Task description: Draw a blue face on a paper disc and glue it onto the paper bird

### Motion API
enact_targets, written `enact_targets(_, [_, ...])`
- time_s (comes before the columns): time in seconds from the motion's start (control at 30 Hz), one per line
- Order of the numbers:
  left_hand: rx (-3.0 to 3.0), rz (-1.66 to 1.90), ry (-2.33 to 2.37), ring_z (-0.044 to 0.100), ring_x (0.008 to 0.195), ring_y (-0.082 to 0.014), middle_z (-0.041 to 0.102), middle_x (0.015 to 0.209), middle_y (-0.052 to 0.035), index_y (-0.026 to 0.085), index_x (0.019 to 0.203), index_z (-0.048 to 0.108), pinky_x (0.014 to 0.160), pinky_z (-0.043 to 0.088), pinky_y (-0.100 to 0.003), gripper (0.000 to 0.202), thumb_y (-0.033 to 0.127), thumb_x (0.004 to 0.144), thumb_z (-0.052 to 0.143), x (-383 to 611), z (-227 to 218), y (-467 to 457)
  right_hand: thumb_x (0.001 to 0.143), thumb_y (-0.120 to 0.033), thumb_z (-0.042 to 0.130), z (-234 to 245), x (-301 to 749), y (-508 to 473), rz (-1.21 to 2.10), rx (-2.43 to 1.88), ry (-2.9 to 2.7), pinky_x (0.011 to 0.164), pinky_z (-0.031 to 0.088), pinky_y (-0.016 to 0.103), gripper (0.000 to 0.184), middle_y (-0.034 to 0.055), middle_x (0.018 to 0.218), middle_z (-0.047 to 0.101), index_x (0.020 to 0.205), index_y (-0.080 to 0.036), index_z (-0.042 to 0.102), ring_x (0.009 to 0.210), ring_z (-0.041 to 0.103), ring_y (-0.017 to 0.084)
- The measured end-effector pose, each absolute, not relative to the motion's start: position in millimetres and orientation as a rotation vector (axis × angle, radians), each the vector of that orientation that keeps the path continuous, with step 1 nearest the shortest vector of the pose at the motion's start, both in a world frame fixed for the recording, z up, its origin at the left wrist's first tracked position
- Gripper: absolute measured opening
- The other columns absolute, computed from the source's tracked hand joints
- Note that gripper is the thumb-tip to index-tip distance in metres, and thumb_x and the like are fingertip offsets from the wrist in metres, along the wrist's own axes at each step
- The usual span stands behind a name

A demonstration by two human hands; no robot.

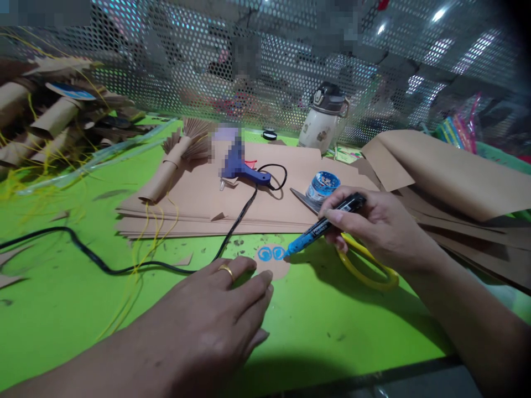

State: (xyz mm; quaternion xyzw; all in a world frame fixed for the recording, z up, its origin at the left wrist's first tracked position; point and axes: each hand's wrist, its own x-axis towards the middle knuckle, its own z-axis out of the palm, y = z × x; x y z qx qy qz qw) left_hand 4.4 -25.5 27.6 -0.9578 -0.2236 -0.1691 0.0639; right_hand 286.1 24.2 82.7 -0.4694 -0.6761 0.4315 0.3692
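Note:
My right hand [365, 221] grips a black marker [327, 222] whose front end is smeared with blue. The marker's tip meets the right side of a small round piece of brown paper [271, 271], which bears two blue ringed circles. Fingers of my left hand [232, 304], stretched out flat, rest on that paper's lower left edge; a gold ring is on one finger. Scissors with yellow handles [373, 276] lie under my right hand, their blade pointing away to the left. Just beyond stands an open tub of blue paint [322, 185].
Stacked brown paper sheets [290, 166] lie behind the hands, holding a blue glue gun [253, 174] and a paper roll [166, 171] with yellow strings. A black cord [91, 262] crosses the left. A bottle [323, 119] stands near the perforated screen [269, 72]. Folded paper [448, 171] lies right.

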Motion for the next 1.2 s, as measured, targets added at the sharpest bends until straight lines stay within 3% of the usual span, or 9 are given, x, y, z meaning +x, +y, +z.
enact_targets(0.3, [-2.896,-0.581,-0.686,0.068,0.111,-0.0349,0.077,0.124,-0.0128,0.013,0.119,0.074,0.09,0.06,-0.051,0.022,0.021,0.1,0.065,4.3,23.6,-26.5,0.092,-0.032,0.074,77.5,280.3,22.6,1.104,-1.2,-1.603,0.046,0.052,0.024,0.017,-0.0013,0.062,0.067,0.084,-0.021,0.065,0.05,0.062,0.013])
enact_targets(0.8, [-2.943,-0.516,-0.68,0.067,0.113,-0.0387,0.075,0.131,-0.0119,0.009,0.126,0.071,0.088,0.061,-0.057,0.031,0.019,0.107,0.048,1.5,22.9,-28.3,0.093,-0.03,0.07,76.8,273.0,19.7,1.123,-1.231,-1.667,0.051,0.052,0.023,0.015,-0.0018,0.062,0.067,0.086,-0.02,0.062,0.051,0.06,0.012])
enact_targets(1.2, [-2.878,-0.522,-0.69,0.065,0.11,-0.0372,0.076,0.128,-0.0087,0.012,0.12,0.073,0.085,0.06,-0.053,0.034,0.024,0.11,0.043,4.6,23.9,-25.9,0.092,-0.028,0.07,75.3,270.9,20.7,1.098,-1.233,-1.669,0.05,0.052,0.021,0.013,-0.0017,0.061,0.067,0.086,-0.019,0.063,0.051,0.06,0.011])
